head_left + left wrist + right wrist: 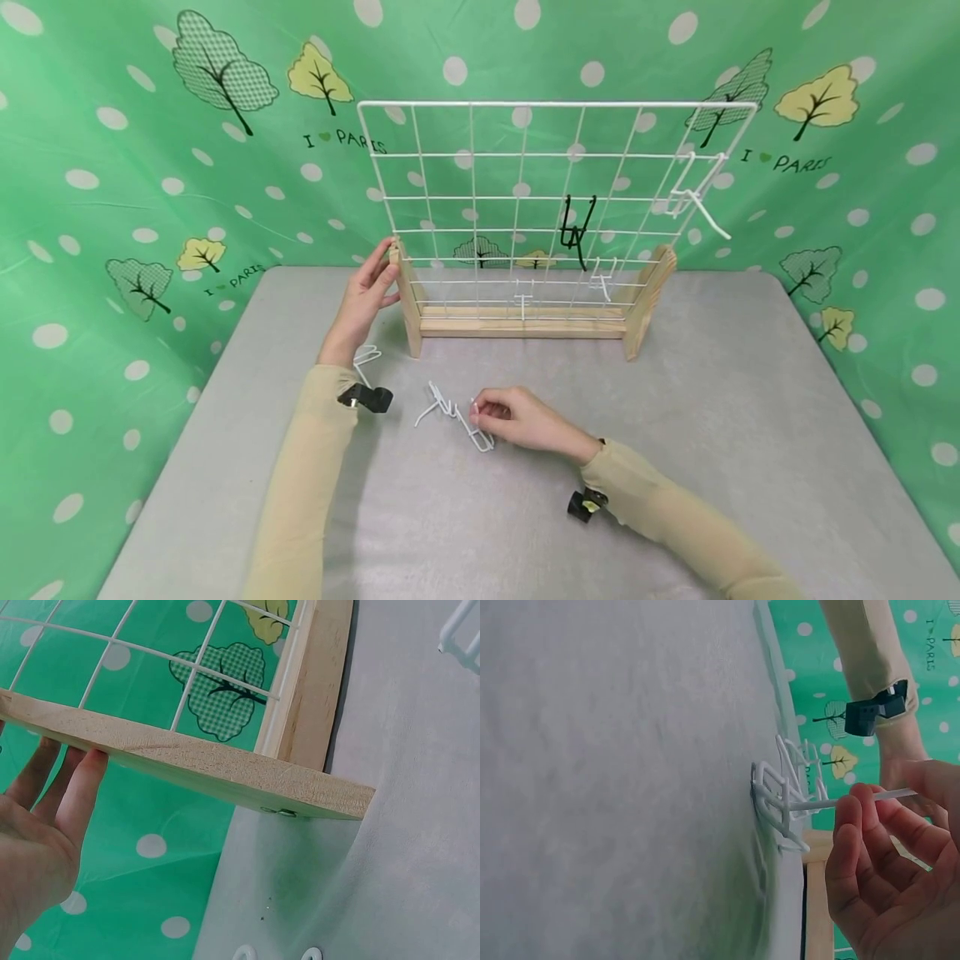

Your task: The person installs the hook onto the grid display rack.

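A white wire grid rack stands upright in a wooden base with two side legs. My left hand holds the top of the left wooden leg; the left wrist view shows its fingertips against the board's outer face. Low over the table, my right hand pinches the straight prong of a white wire hook between thumb and fingers. Just left of it lies another white hook. One more white hook lies by the left wrist, partly hidden by it.
A black hook hangs on the grid right of its middle. A white hook hangs at the upper right, and two smaller white hooks hang low. Behind the grey table is a green patterned cloth.
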`<state>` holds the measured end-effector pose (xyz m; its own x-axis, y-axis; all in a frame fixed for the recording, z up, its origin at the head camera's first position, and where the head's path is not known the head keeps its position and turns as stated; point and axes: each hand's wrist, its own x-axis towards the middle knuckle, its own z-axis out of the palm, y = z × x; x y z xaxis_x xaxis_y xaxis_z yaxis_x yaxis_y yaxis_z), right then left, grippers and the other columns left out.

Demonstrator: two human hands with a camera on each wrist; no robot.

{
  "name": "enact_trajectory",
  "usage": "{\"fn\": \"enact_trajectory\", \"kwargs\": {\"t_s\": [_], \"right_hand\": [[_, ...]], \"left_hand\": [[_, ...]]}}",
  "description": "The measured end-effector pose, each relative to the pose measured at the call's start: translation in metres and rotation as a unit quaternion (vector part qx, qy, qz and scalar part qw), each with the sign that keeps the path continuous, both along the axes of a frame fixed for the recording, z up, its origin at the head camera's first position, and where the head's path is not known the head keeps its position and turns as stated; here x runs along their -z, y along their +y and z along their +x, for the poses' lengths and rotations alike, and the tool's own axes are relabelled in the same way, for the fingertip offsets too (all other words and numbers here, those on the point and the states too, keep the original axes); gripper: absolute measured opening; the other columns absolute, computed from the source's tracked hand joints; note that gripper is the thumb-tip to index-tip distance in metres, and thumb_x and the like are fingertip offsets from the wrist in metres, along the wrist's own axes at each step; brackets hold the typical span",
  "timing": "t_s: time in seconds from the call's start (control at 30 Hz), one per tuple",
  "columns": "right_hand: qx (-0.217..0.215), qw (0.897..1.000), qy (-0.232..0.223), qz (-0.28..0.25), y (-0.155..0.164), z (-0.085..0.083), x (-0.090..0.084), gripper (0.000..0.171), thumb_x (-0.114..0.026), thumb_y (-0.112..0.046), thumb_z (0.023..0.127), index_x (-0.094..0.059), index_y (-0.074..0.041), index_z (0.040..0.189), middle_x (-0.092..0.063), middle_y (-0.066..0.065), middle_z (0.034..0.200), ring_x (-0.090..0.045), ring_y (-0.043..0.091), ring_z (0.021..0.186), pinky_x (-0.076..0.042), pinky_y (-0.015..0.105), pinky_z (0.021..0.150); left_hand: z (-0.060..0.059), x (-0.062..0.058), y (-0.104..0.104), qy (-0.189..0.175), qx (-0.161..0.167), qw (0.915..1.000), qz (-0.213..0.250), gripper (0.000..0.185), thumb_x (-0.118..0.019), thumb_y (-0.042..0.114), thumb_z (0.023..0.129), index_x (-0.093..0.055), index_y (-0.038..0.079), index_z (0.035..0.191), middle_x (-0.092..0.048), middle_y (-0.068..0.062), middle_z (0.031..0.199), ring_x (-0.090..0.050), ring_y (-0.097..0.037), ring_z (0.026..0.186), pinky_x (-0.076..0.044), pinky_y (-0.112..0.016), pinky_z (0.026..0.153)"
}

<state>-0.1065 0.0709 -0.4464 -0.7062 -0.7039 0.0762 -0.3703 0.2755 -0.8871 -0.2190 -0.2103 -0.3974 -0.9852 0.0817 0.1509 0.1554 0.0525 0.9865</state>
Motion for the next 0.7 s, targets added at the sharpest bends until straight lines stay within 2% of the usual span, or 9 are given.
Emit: {"fn": "enact_trajectory", "kwargs": {"t_s": [0.27,0.43,0.57,0.7], "right_hand": [[0.026,0.999,0.032,-0.005,0.002,0.000,-0.007,0.011,-0.059,-0.007,0.093,-0.068,0.000,0.094,-0.061,-0.004,0.076,-0.052,0.005,0.067,-0.048,0.021,0.057],[0.046,0.997,0.055,0.003,0.007,-0.003,-0.010,0.011,-0.059,-0.003,0.092,-0.069,0.000,0.095,-0.065,0.004,0.080,-0.053,0.006,0.069,-0.050,0.022,0.060],[0.057,0.996,0.071,0.013,0.011,-0.003,-0.014,0.011,-0.059,-0.002,0.092,-0.068,0.001,0.096,-0.067,0.010,0.082,-0.055,0.007,0.071,-0.052,0.023,0.062],[0.067,0.995,0.078,0.013,0.016,-0.003,-0.018,0.010,-0.058,-0.001,0.091,-0.067,0.001,0.096,-0.067,0.011,0.083,-0.056,0.008,0.070,-0.053,0.024,0.061]], "left_hand": [[-0.001,0.000,0.001,-0.004,-0.001,1.0000,0.006,0.052,-0.047,0.026,0.103,-0.031,0.019,0.153,-0.041,-0.017,0.146,-0.040,-0.031,0.131,-0.049,-0.047,0.096],[-0.002,0.000,0.002,-0.001,0.002,1.0000,0.005,0.052,-0.048,0.027,0.103,-0.032,0.020,0.152,-0.041,-0.017,0.146,-0.040,-0.032,0.131,-0.050,-0.046,0.095],[-0.002,0.000,0.001,-0.001,0.006,1.0000,0.008,0.053,-0.049,0.027,0.103,-0.032,0.021,0.152,-0.040,-0.018,0.146,-0.040,-0.033,0.131,-0.051,-0.042,0.094],[-0.002,0.000,-0.001,0.002,0.006,0.9999,0.012,0.053,-0.050,0.027,0.102,-0.033,0.020,0.152,-0.040,-0.021,0.146,-0.042,-0.033,0.130,-0.053,-0.036,0.091]]}}
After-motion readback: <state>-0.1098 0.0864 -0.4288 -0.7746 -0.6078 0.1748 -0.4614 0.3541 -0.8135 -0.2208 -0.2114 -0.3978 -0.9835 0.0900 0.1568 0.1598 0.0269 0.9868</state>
